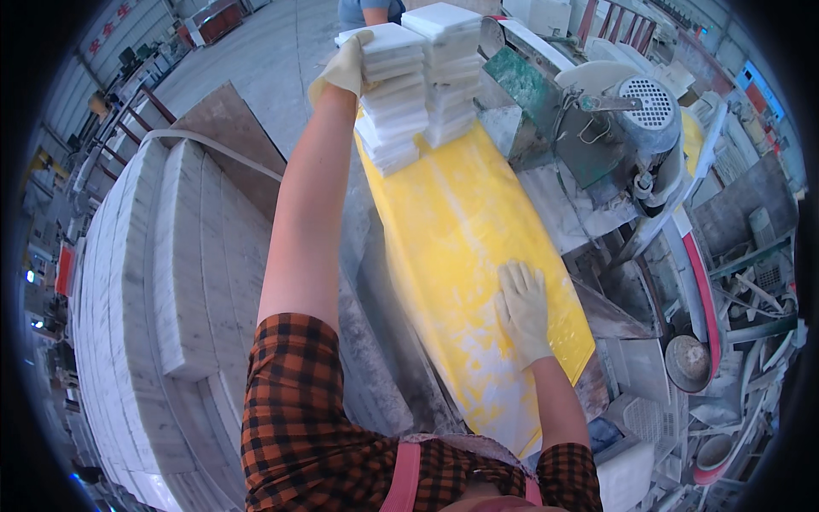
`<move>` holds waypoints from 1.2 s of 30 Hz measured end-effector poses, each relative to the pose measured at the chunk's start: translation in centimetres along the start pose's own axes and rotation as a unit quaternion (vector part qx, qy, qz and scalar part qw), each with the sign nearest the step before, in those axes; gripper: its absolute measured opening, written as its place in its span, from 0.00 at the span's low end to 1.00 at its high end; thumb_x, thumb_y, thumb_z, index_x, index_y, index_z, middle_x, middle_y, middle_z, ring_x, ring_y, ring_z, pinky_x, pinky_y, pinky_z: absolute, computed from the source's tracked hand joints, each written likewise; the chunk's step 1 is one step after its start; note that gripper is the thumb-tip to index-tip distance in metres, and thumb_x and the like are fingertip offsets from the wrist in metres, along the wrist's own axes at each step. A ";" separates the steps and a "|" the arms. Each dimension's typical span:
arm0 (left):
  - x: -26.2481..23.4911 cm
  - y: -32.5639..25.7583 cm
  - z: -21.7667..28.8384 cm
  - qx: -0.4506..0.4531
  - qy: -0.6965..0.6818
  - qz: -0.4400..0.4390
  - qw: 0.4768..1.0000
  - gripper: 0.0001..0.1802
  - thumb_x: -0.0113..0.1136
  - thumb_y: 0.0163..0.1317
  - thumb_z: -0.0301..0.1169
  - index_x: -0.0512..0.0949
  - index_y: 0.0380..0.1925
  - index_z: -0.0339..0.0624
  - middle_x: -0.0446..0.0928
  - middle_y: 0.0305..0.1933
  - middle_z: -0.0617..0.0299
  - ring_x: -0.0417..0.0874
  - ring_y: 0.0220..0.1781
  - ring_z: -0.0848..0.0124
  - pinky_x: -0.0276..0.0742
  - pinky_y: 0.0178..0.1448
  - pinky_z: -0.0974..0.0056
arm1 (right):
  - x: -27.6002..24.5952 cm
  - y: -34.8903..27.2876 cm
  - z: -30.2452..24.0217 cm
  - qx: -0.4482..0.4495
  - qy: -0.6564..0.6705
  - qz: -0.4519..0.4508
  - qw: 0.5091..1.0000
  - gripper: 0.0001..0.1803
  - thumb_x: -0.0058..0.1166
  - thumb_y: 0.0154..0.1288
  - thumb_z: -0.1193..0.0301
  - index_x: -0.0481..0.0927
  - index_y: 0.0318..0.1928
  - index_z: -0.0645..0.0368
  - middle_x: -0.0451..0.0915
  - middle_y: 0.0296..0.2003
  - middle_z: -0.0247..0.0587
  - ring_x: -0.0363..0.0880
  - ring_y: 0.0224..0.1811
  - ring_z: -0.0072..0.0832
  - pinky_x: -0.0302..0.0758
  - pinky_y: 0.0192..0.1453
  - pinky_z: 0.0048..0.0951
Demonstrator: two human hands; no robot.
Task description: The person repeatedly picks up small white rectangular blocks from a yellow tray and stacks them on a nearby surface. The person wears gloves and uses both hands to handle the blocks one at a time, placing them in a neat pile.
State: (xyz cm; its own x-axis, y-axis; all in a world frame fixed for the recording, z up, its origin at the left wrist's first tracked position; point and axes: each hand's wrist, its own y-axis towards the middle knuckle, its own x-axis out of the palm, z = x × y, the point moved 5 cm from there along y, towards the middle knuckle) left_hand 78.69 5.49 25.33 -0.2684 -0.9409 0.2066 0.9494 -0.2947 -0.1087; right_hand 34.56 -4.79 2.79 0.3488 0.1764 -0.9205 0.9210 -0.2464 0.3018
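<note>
My left hand (343, 70), in a pale glove, reaches far forward to the front stack of white stone tiles (394, 94). Its fingers bend over the top tile's left corner, and the thumb lies against the stack's side lower down, so it grips the tiles at that edge. A second stack of white tiles (448, 72) stands right behind, touching or nearly so. Both rest on the far end of a table with a yellow cover (452, 222), smeared with white dust and wet patches. Flat on this cover, nearer me, lies my gloved right hand (525, 311), fingers stretched, holding nothing.
Large grey-white stone slabs (162, 282) lean on the left, beside a brown board (235, 141). Right of the table stands a dusty machine with a motor (648, 115). A metal bowl (688, 363) and stone scraps lie farther right. Another person (371, 12) is beyond the stacks.
</note>
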 end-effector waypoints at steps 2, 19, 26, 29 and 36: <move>-0.8 -0.2 0.2 0.000 0.058 -0.002 0.998 0.35 0.64 0.63 0.54 0.77 0.63 0.44 0.80 0.59 0.51 0.86 0.53 0.58 0.87 0.48 0.56 | -0.2 0.0 -0.1 -0.004 0.006 0.007 1.000 0.27 0.50 0.72 0.65 0.73 0.67 0.62 0.72 0.68 0.51 0.64 0.74 0.47 0.54 0.79 0.57; -0.8 -2.2 4.1 0.093 0.494 -0.001 0.865 0.29 0.46 0.66 0.48 0.86 0.45 0.36 0.88 0.31 0.47 0.90 0.35 0.61 0.82 0.47 0.59 | -0.5 -0.1 -0.3 -0.012 -0.005 0.008 1.000 0.27 0.52 0.71 0.65 0.74 0.66 0.65 0.72 0.67 0.51 0.64 0.74 0.46 0.55 0.80 0.56; -0.6 -2.8 4.5 0.112 0.570 -0.022 0.813 0.29 0.43 0.66 0.50 0.86 0.38 0.39 0.86 0.26 0.57 0.85 0.24 0.70 0.76 0.37 0.66 | 0.0 -0.1 -0.2 -0.015 -0.015 0.019 1.000 0.26 0.53 0.69 0.65 0.75 0.64 0.65 0.74 0.66 0.51 0.66 0.72 0.47 0.55 0.80 0.56; -1.0 -2.1 3.9 0.130 0.566 -0.009 0.814 0.31 0.40 0.69 0.53 0.86 0.35 0.39 0.86 0.25 0.58 0.85 0.26 0.69 0.77 0.40 0.64 | -0.1 -0.1 -0.1 -0.026 -0.011 0.031 0.999 0.26 0.53 0.70 0.65 0.75 0.65 0.64 0.74 0.67 0.51 0.66 0.73 0.47 0.55 0.80 0.56; -7.3 -4.5 3.1 0.169 0.510 0.043 0.843 0.32 0.37 0.76 0.48 0.86 0.42 0.34 0.87 0.42 0.46 0.87 0.35 0.58 0.82 0.46 0.59 | 1.4 -0.7 0.5 -0.021 -0.073 0.001 0.997 0.28 0.51 0.72 0.64 0.73 0.69 0.61 0.73 0.69 0.49 0.66 0.74 0.48 0.55 0.81 0.55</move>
State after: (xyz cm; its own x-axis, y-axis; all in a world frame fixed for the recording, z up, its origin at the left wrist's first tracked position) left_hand 76.90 14.16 27.32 -0.0329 -0.6616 -0.7491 0.9189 -0.3148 0.2378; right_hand 34.31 -4.84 1.11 0.3246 0.0348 -0.9452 0.9277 -0.2068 0.3110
